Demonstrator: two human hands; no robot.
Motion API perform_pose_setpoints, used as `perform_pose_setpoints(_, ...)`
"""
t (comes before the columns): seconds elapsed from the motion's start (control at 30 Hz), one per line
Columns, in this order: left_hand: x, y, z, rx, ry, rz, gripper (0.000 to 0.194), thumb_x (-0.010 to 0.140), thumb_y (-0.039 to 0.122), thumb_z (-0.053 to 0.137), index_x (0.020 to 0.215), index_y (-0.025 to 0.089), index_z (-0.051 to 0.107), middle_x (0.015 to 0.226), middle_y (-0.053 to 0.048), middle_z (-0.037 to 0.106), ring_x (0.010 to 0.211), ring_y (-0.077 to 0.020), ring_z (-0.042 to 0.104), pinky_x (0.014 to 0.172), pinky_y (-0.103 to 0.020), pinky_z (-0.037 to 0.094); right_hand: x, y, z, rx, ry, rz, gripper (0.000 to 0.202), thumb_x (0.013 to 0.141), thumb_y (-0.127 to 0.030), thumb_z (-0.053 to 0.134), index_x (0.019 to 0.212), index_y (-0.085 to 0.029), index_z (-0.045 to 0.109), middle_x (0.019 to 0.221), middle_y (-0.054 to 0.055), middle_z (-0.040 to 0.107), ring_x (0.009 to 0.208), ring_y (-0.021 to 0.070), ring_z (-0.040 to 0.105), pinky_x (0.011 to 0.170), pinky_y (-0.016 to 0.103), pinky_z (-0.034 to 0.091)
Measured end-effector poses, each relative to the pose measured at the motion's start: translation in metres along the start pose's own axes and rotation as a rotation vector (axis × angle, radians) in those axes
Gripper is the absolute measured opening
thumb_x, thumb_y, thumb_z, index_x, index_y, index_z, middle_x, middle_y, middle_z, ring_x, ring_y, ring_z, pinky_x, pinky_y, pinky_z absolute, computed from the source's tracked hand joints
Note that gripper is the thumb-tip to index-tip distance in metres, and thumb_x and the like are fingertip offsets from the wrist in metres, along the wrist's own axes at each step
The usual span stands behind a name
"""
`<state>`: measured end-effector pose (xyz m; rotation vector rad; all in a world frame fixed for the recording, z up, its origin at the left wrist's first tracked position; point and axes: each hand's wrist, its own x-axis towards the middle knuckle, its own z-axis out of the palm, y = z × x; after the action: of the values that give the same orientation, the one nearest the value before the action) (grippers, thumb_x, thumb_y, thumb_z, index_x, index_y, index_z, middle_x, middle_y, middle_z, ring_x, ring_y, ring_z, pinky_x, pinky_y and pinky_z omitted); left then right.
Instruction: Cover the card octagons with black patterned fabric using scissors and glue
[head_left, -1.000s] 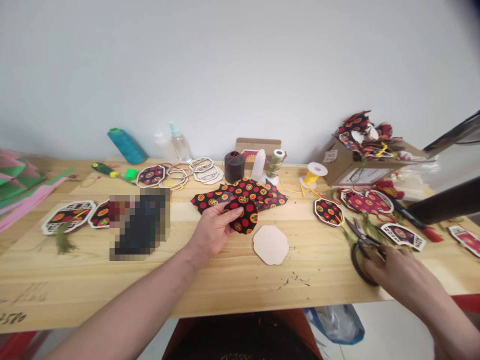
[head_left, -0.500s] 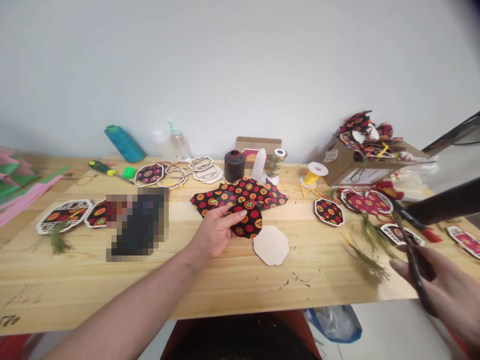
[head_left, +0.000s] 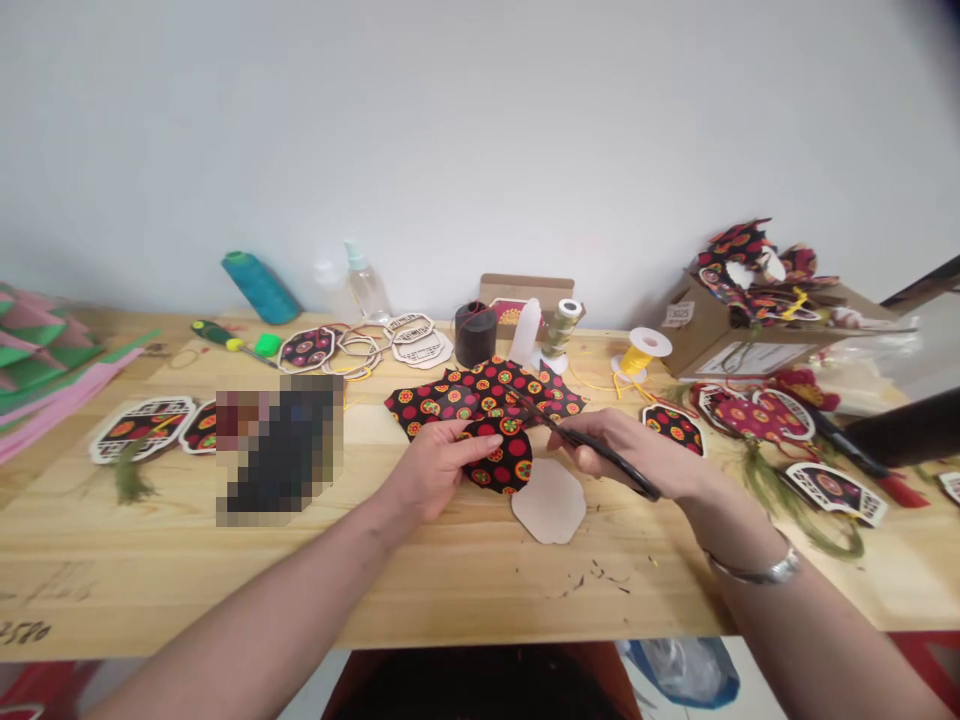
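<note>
Where we look past the front edge of the wooden table (head_left: 450, 590), a blue bag (head_left: 726, 692) sits below, with clear plastic inside it. Both our forearms reach in over that edge and slant toward each other; a silver bracelet (head_left: 781, 570) circles the right wrist. Dark clippings (head_left: 600, 575) lie scattered between the arms. Beyond them, a scalloped white card (head_left: 549, 504) lies flat on the wood.

Our left hand (head_left: 430, 470) is closed in a pinch, thumb on top, gripping a patterned cloth piece (head_left: 496, 470) whose edge overlaps the card in our view. Our right hand (head_left: 637, 445) is curled around the black scissors (head_left: 611, 460), their blades pointing left and away over the cloth; we cannot tell whether they touch it.

Just behind the held piece lie more patterned cloths (head_left: 424, 402). Farther back stand a black spool (head_left: 475, 337) and a yellow thread spool (head_left: 640, 352). At the back right, a carton (head_left: 694, 345) is heaped above its rim with cloth pieces (head_left: 739, 250), and near the wall a small carton (head_left: 517, 286) has a red patterned piece in it.
</note>
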<state>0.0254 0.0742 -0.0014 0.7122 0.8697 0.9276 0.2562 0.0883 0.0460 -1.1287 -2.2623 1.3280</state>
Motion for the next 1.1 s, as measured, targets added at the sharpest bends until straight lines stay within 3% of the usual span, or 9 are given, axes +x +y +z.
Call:
perform_pose_setpoints(0.17,-0.001,0.0011,-0.0002,0.01,-0.02,-0.033,0.025,0.065,0.023,0.081,0.087,0.011,0.077,0.084,-0.011,0.077,0.078,-0.022,0.071,0.077,-0.034,0.056,-0.0017,0.0051,0.0016,0.045,-0.005,-0.055,0.069,0.077,-0.082,0.039,0.073,-0.016,0.058,0.062,-0.001,0.042,0.057,0.011,0.037,0.049,0.024,0.031)
perform_pose_setpoints(0.67,-0.0028,0.0018,0.0027,0.031,-0.001,-0.029,0.022,0.064,0.023,0.081,0.082,0.01,0.076,0.081,-0.012,0.077,0.073,-0.0225,0.071,0.073,-0.034,0.056,-0.0045,0.0041,0.0082,0.125,-0.069,0.021,0.07,0.073,-0.081,0.047,0.074,-0.013,0.062,0.064,0.0,0.046,0.059,0.0105,0.038,0.049,0.023,0.03)
perform_pose_setpoints(1.1,-0.0022,0.0003,0.0013,0.047,-0.037,-0.034,0.023,0.066,0.023,0.08,0.084,0.01,0.077,0.08,-0.012,0.077,0.073,-0.0231,0.072,0.073,-0.034,0.057,-0.0031,0.0045,0.0091,0.232,-0.094,0.08,0.066,0.071,-0.076,0.057,0.077,-0.011,0.064,0.057,-0.004,0.04,0.051,0.0074,0.032,0.044,0.023,0.022)
